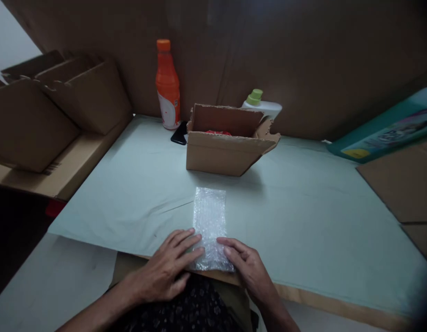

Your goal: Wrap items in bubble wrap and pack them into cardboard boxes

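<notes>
A rectangular piece of clear bubble wrap (209, 212) lies flat at the table's front edge, its long side pointing away from me. My left hand (172, 263) rests over its left edge with the fingers stretched out and apart. On the other side, my right hand (246, 263) has thumb and index finger close together at the right edge, pinching the bubble wrap there. The remaining fingers of that hand are curled under and partly hidden. Beyond the wrap stands an open cardboard box (216, 154) with something red (218, 133) inside, mostly hidden by the front wall.
The table (303, 221) has a pale green cover. At the back are an orange bottle (168, 87), a dark phone-like object (179, 134) and a white bottle with a green cap (255, 97). Cardboard boxes (85, 92) line the left; a teal bottle (382, 129) and cardboard (403, 180) lie right.
</notes>
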Tool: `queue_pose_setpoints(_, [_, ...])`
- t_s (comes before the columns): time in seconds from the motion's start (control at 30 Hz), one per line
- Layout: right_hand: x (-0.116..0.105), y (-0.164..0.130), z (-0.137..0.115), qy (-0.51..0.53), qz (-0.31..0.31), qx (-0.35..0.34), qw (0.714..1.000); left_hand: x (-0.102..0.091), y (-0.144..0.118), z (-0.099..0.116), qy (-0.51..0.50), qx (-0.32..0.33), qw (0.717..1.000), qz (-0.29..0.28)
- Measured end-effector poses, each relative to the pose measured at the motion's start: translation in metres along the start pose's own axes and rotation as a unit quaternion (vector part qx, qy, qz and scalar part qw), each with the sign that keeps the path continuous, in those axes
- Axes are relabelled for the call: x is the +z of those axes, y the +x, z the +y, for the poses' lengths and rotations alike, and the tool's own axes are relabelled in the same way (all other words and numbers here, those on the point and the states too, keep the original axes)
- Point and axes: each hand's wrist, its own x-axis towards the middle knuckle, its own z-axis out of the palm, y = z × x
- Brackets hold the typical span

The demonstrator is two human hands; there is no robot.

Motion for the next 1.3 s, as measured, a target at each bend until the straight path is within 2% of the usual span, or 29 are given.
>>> queue_pose_setpoints(0.07, [-0.001, 0.001, 0.000, 0.017, -0.005, 0.011, 1.000, 0.016, 0.008, 0.002, -0.010, -0.003, 0.998, 0.066])
queue_pose_setpoints(0.13, [-0.001, -0.001, -0.001, 0.033, -0.011, 0.016, 0.999, 0.027, 0.020, 0.000, -0.055, -0.049, 0.988, 0.134])
queue_pose_setpoints(0.2, [-0.001, -0.004, -0.002, 0.065, -0.015, 0.023, 0.997, 0.028, 0.029, -0.003, -0.116, -0.097, 0.974, 0.170])
queue_pose_setpoints(0.3, [-0.001, -0.006, -0.003, 0.127, -0.007, 0.035, 0.991, 0.021, 0.031, -0.004, -0.169, -0.111, 0.969, 0.145])
queue_pose_setpoints(0.4, [0.000, -0.002, -0.004, 0.172, 0.000, 0.040, 0.984, 0.018, 0.029, -0.003, -0.158, -0.104, 0.977, 0.099])
queue_pose_setpoints(0.47, [-0.001, 0.000, -0.005, 0.180, -0.011, 0.043, 0.983, 0.022, 0.030, -0.003, -0.146, -0.128, 0.975, 0.108])
queue_pose_setpoints(0.57, [-0.002, -0.004, -0.002, 0.151, -0.028, 0.031, 0.988, 0.030, 0.040, -0.005, -0.145, -0.202, 0.957, 0.147])
queue_pose_setpoints(0.63, [-0.003, -0.012, 0.001, 0.089, 0.018, -0.010, 0.996, 0.031, 0.049, -0.006, -0.145, -0.247, 0.945, 0.159])
queue_pose_setpoints(0.7, [-0.004, -0.022, 0.003, -0.029, 0.107, -0.101, 0.989, 0.029, 0.057, -0.008, -0.137, -0.277, 0.939, 0.155])
queue_pose_setpoints(0.77, [-0.003, -0.024, 0.004, -0.184, 0.151, -0.238, 0.942, 0.026, 0.062, -0.012, -0.127, -0.289, 0.939, 0.136])
queue_pose_setpoints(0.83, [0.001, -0.017, 0.003, -0.335, 0.127, -0.355, 0.864, 0.026, 0.065, -0.017, -0.120, -0.291, 0.942, 0.119])
queue_pose_setpoints(0.9, [0.004, 0.000, 0.002, -0.450, 0.084, -0.403, 0.793, 0.028, 0.066, -0.021, -0.108, -0.283, 0.945, 0.119])
queue_pose_setpoints(0.93, [0.006, 0.010, 0.000, -0.488, 0.069, -0.406, 0.769, 0.029, 0.066, -0.022, -0.097, -0.274, 0.948, 0.129])
queue_pose_setpoints(1.0, [0.005, 0.025, -0.003, -0.525, 0.047, -0.407, 0.746, 0.030, 0.062, -0.020, -0.062, -0.239, 0.955, 0.166])
queue_pose_setpoints(1.03, [0.004, 0.030, -0.006, -0.527, 0.037, -0.409, 0.744, 0.030, 0.059, -0.017, -0.040, -0.210, 0.960, 0.183])
queue_pose_setpoints(1.1, [0.001, 0.031, -0.012, -0.509, 0.017, -0.405, 0.759, 0.027, 0.048, -0.008, 0.002, -0.139, 0.970, 0.198])
queue_pose_setpoints(1.2, [-0.003, 0.023, -0.021, -0.454, -0.031, -0.361, 0.814, 0.020, 0.032, 0.005, 0.016, -0.052, 0.986, 0.157])
queue_pose_setpoints(1.3, [-0.004, 0.016, -0.022, -0.398, -0.050, -0.309, 0.862, 0.018, 0.030, 0.008, -0.003, -0.048, 0.989, 0.142])
